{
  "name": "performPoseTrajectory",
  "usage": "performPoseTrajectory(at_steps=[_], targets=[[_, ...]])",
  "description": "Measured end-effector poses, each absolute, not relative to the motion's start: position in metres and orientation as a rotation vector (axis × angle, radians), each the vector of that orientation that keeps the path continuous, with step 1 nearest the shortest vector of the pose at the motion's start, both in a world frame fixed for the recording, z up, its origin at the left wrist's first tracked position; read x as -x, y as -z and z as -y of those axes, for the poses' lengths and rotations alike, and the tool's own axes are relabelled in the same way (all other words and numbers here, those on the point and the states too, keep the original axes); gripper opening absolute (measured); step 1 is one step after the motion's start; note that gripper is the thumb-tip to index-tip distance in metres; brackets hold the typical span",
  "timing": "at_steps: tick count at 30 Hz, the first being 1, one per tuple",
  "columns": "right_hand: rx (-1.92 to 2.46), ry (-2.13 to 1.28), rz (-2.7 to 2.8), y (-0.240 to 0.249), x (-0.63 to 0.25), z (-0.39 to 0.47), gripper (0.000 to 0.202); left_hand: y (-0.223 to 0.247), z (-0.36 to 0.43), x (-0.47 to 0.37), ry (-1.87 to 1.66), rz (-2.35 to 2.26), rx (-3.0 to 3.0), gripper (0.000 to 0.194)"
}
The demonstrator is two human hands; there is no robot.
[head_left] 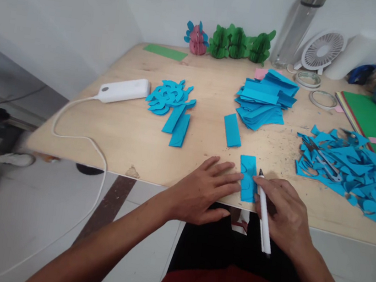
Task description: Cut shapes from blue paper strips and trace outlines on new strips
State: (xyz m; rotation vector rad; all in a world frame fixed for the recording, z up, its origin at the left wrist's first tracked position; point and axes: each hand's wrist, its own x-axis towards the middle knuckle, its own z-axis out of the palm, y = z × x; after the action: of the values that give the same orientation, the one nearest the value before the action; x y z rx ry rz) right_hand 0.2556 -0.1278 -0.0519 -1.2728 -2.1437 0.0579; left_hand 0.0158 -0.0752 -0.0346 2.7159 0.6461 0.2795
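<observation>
A blue paper strip (247, 186) with curved dark lines drawn on it lies at the table's front edge. My left hand (202, 191) rests on the table with its fingers spread, the fingertips touching the strip's left edge. In my right hand (281, 209) is a white pen (265, 220), its dark tip pointing away from me beside the strip's right edge. Another folded blue strip (233, 130) lies just beyond. Farther back is a pile of folded blue papers (264, 100). Cut blue shapes (168, 96) lie to the left, with two strips beside them.
Blue scraps (354, 167) with scissors (324, 160) on them cover the right. A white power strip (125, 90) is at the left. Along the wall stand green paper figures (238, 43), a pink one (197, 39) and a small fan (323, 50). Tape rolls (322, 100) lie behind the scraps.
</observation>
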Motion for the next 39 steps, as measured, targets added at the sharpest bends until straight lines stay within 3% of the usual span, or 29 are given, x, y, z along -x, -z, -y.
performPoseTrajectory(at_steps=[29, 39], targets=[[1.272, -0.050, 2.140, 0.051, -0.254, 0.127, 0.041, 0.034, 0.078, -0.020, -0.382, -0.672, -2.663, 0.052], [1.283, -0.046, 2.135, 0.052, -0.254, 0.128, 0.041, 0.043, 0.078, -0.055, -0.898, -1.217, -2.403, 0.018]])
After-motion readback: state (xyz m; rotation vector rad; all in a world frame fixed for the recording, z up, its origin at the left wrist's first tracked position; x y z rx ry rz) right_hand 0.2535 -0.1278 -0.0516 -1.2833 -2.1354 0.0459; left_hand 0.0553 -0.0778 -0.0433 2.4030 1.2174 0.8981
